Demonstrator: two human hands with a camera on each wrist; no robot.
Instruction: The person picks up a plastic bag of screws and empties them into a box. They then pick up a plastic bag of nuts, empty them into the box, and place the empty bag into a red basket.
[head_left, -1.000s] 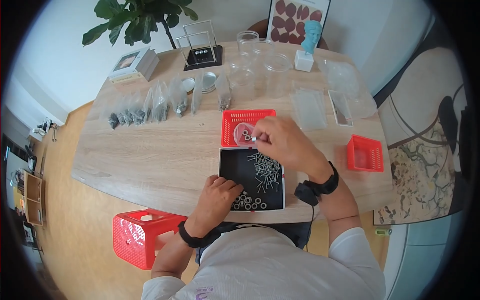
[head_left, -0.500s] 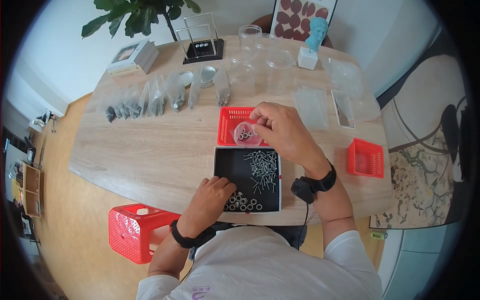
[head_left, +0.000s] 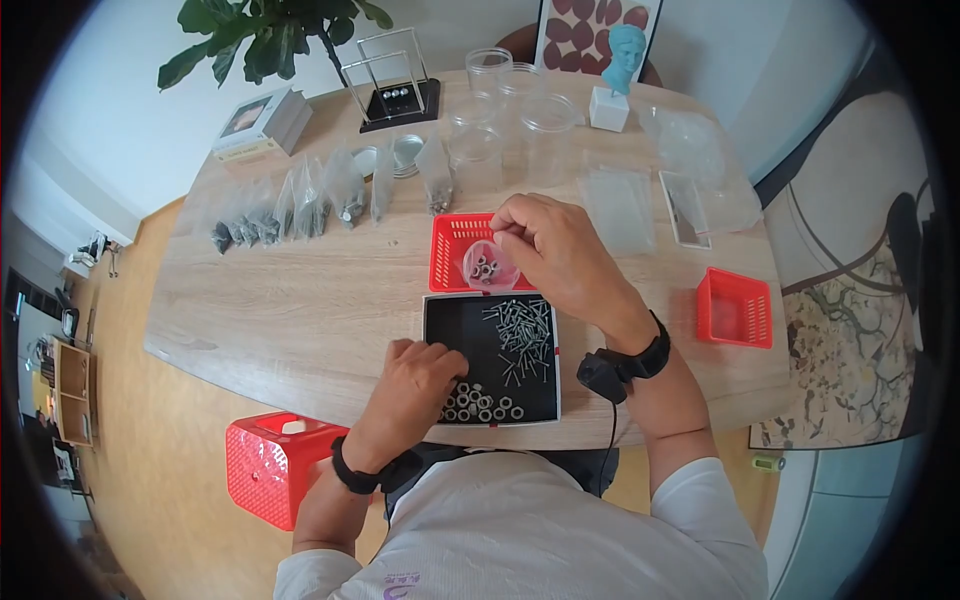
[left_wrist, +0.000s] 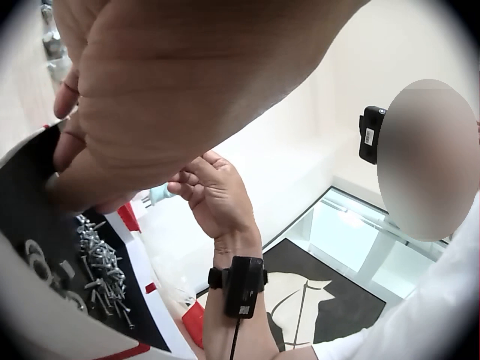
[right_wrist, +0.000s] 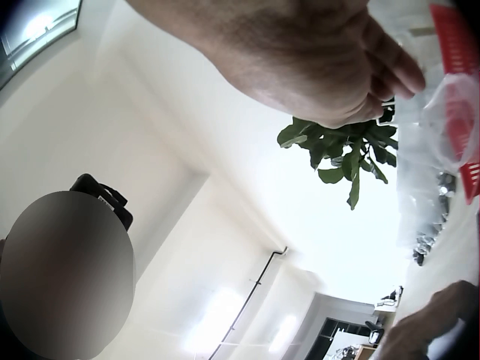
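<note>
In the head view, my left hand is over the left part of the black tray, fingers bent downward by the nuts. A blurred pale spot shows at its fingertips in the left wrist view; whether they pinch something is unclear. Screws lie loose on the tray's right side. My right hand hovers beside a clear round container with several nuts inside, set in a red basket. Its fingers are loosely bent, with nothing visible between them in the right wrist view.
Bags of hardware and round lids line the back left, beside clear jars. Flat clear bags lie right of centre. Another red basket stands at the right, and a red stool below the table's front edge.
The small metal piece pinched by my right hand a second ago is no longer at its fingertips, and that hand has shifted slightly up and back. My left hand has lifted a little from the nuts.
</note>
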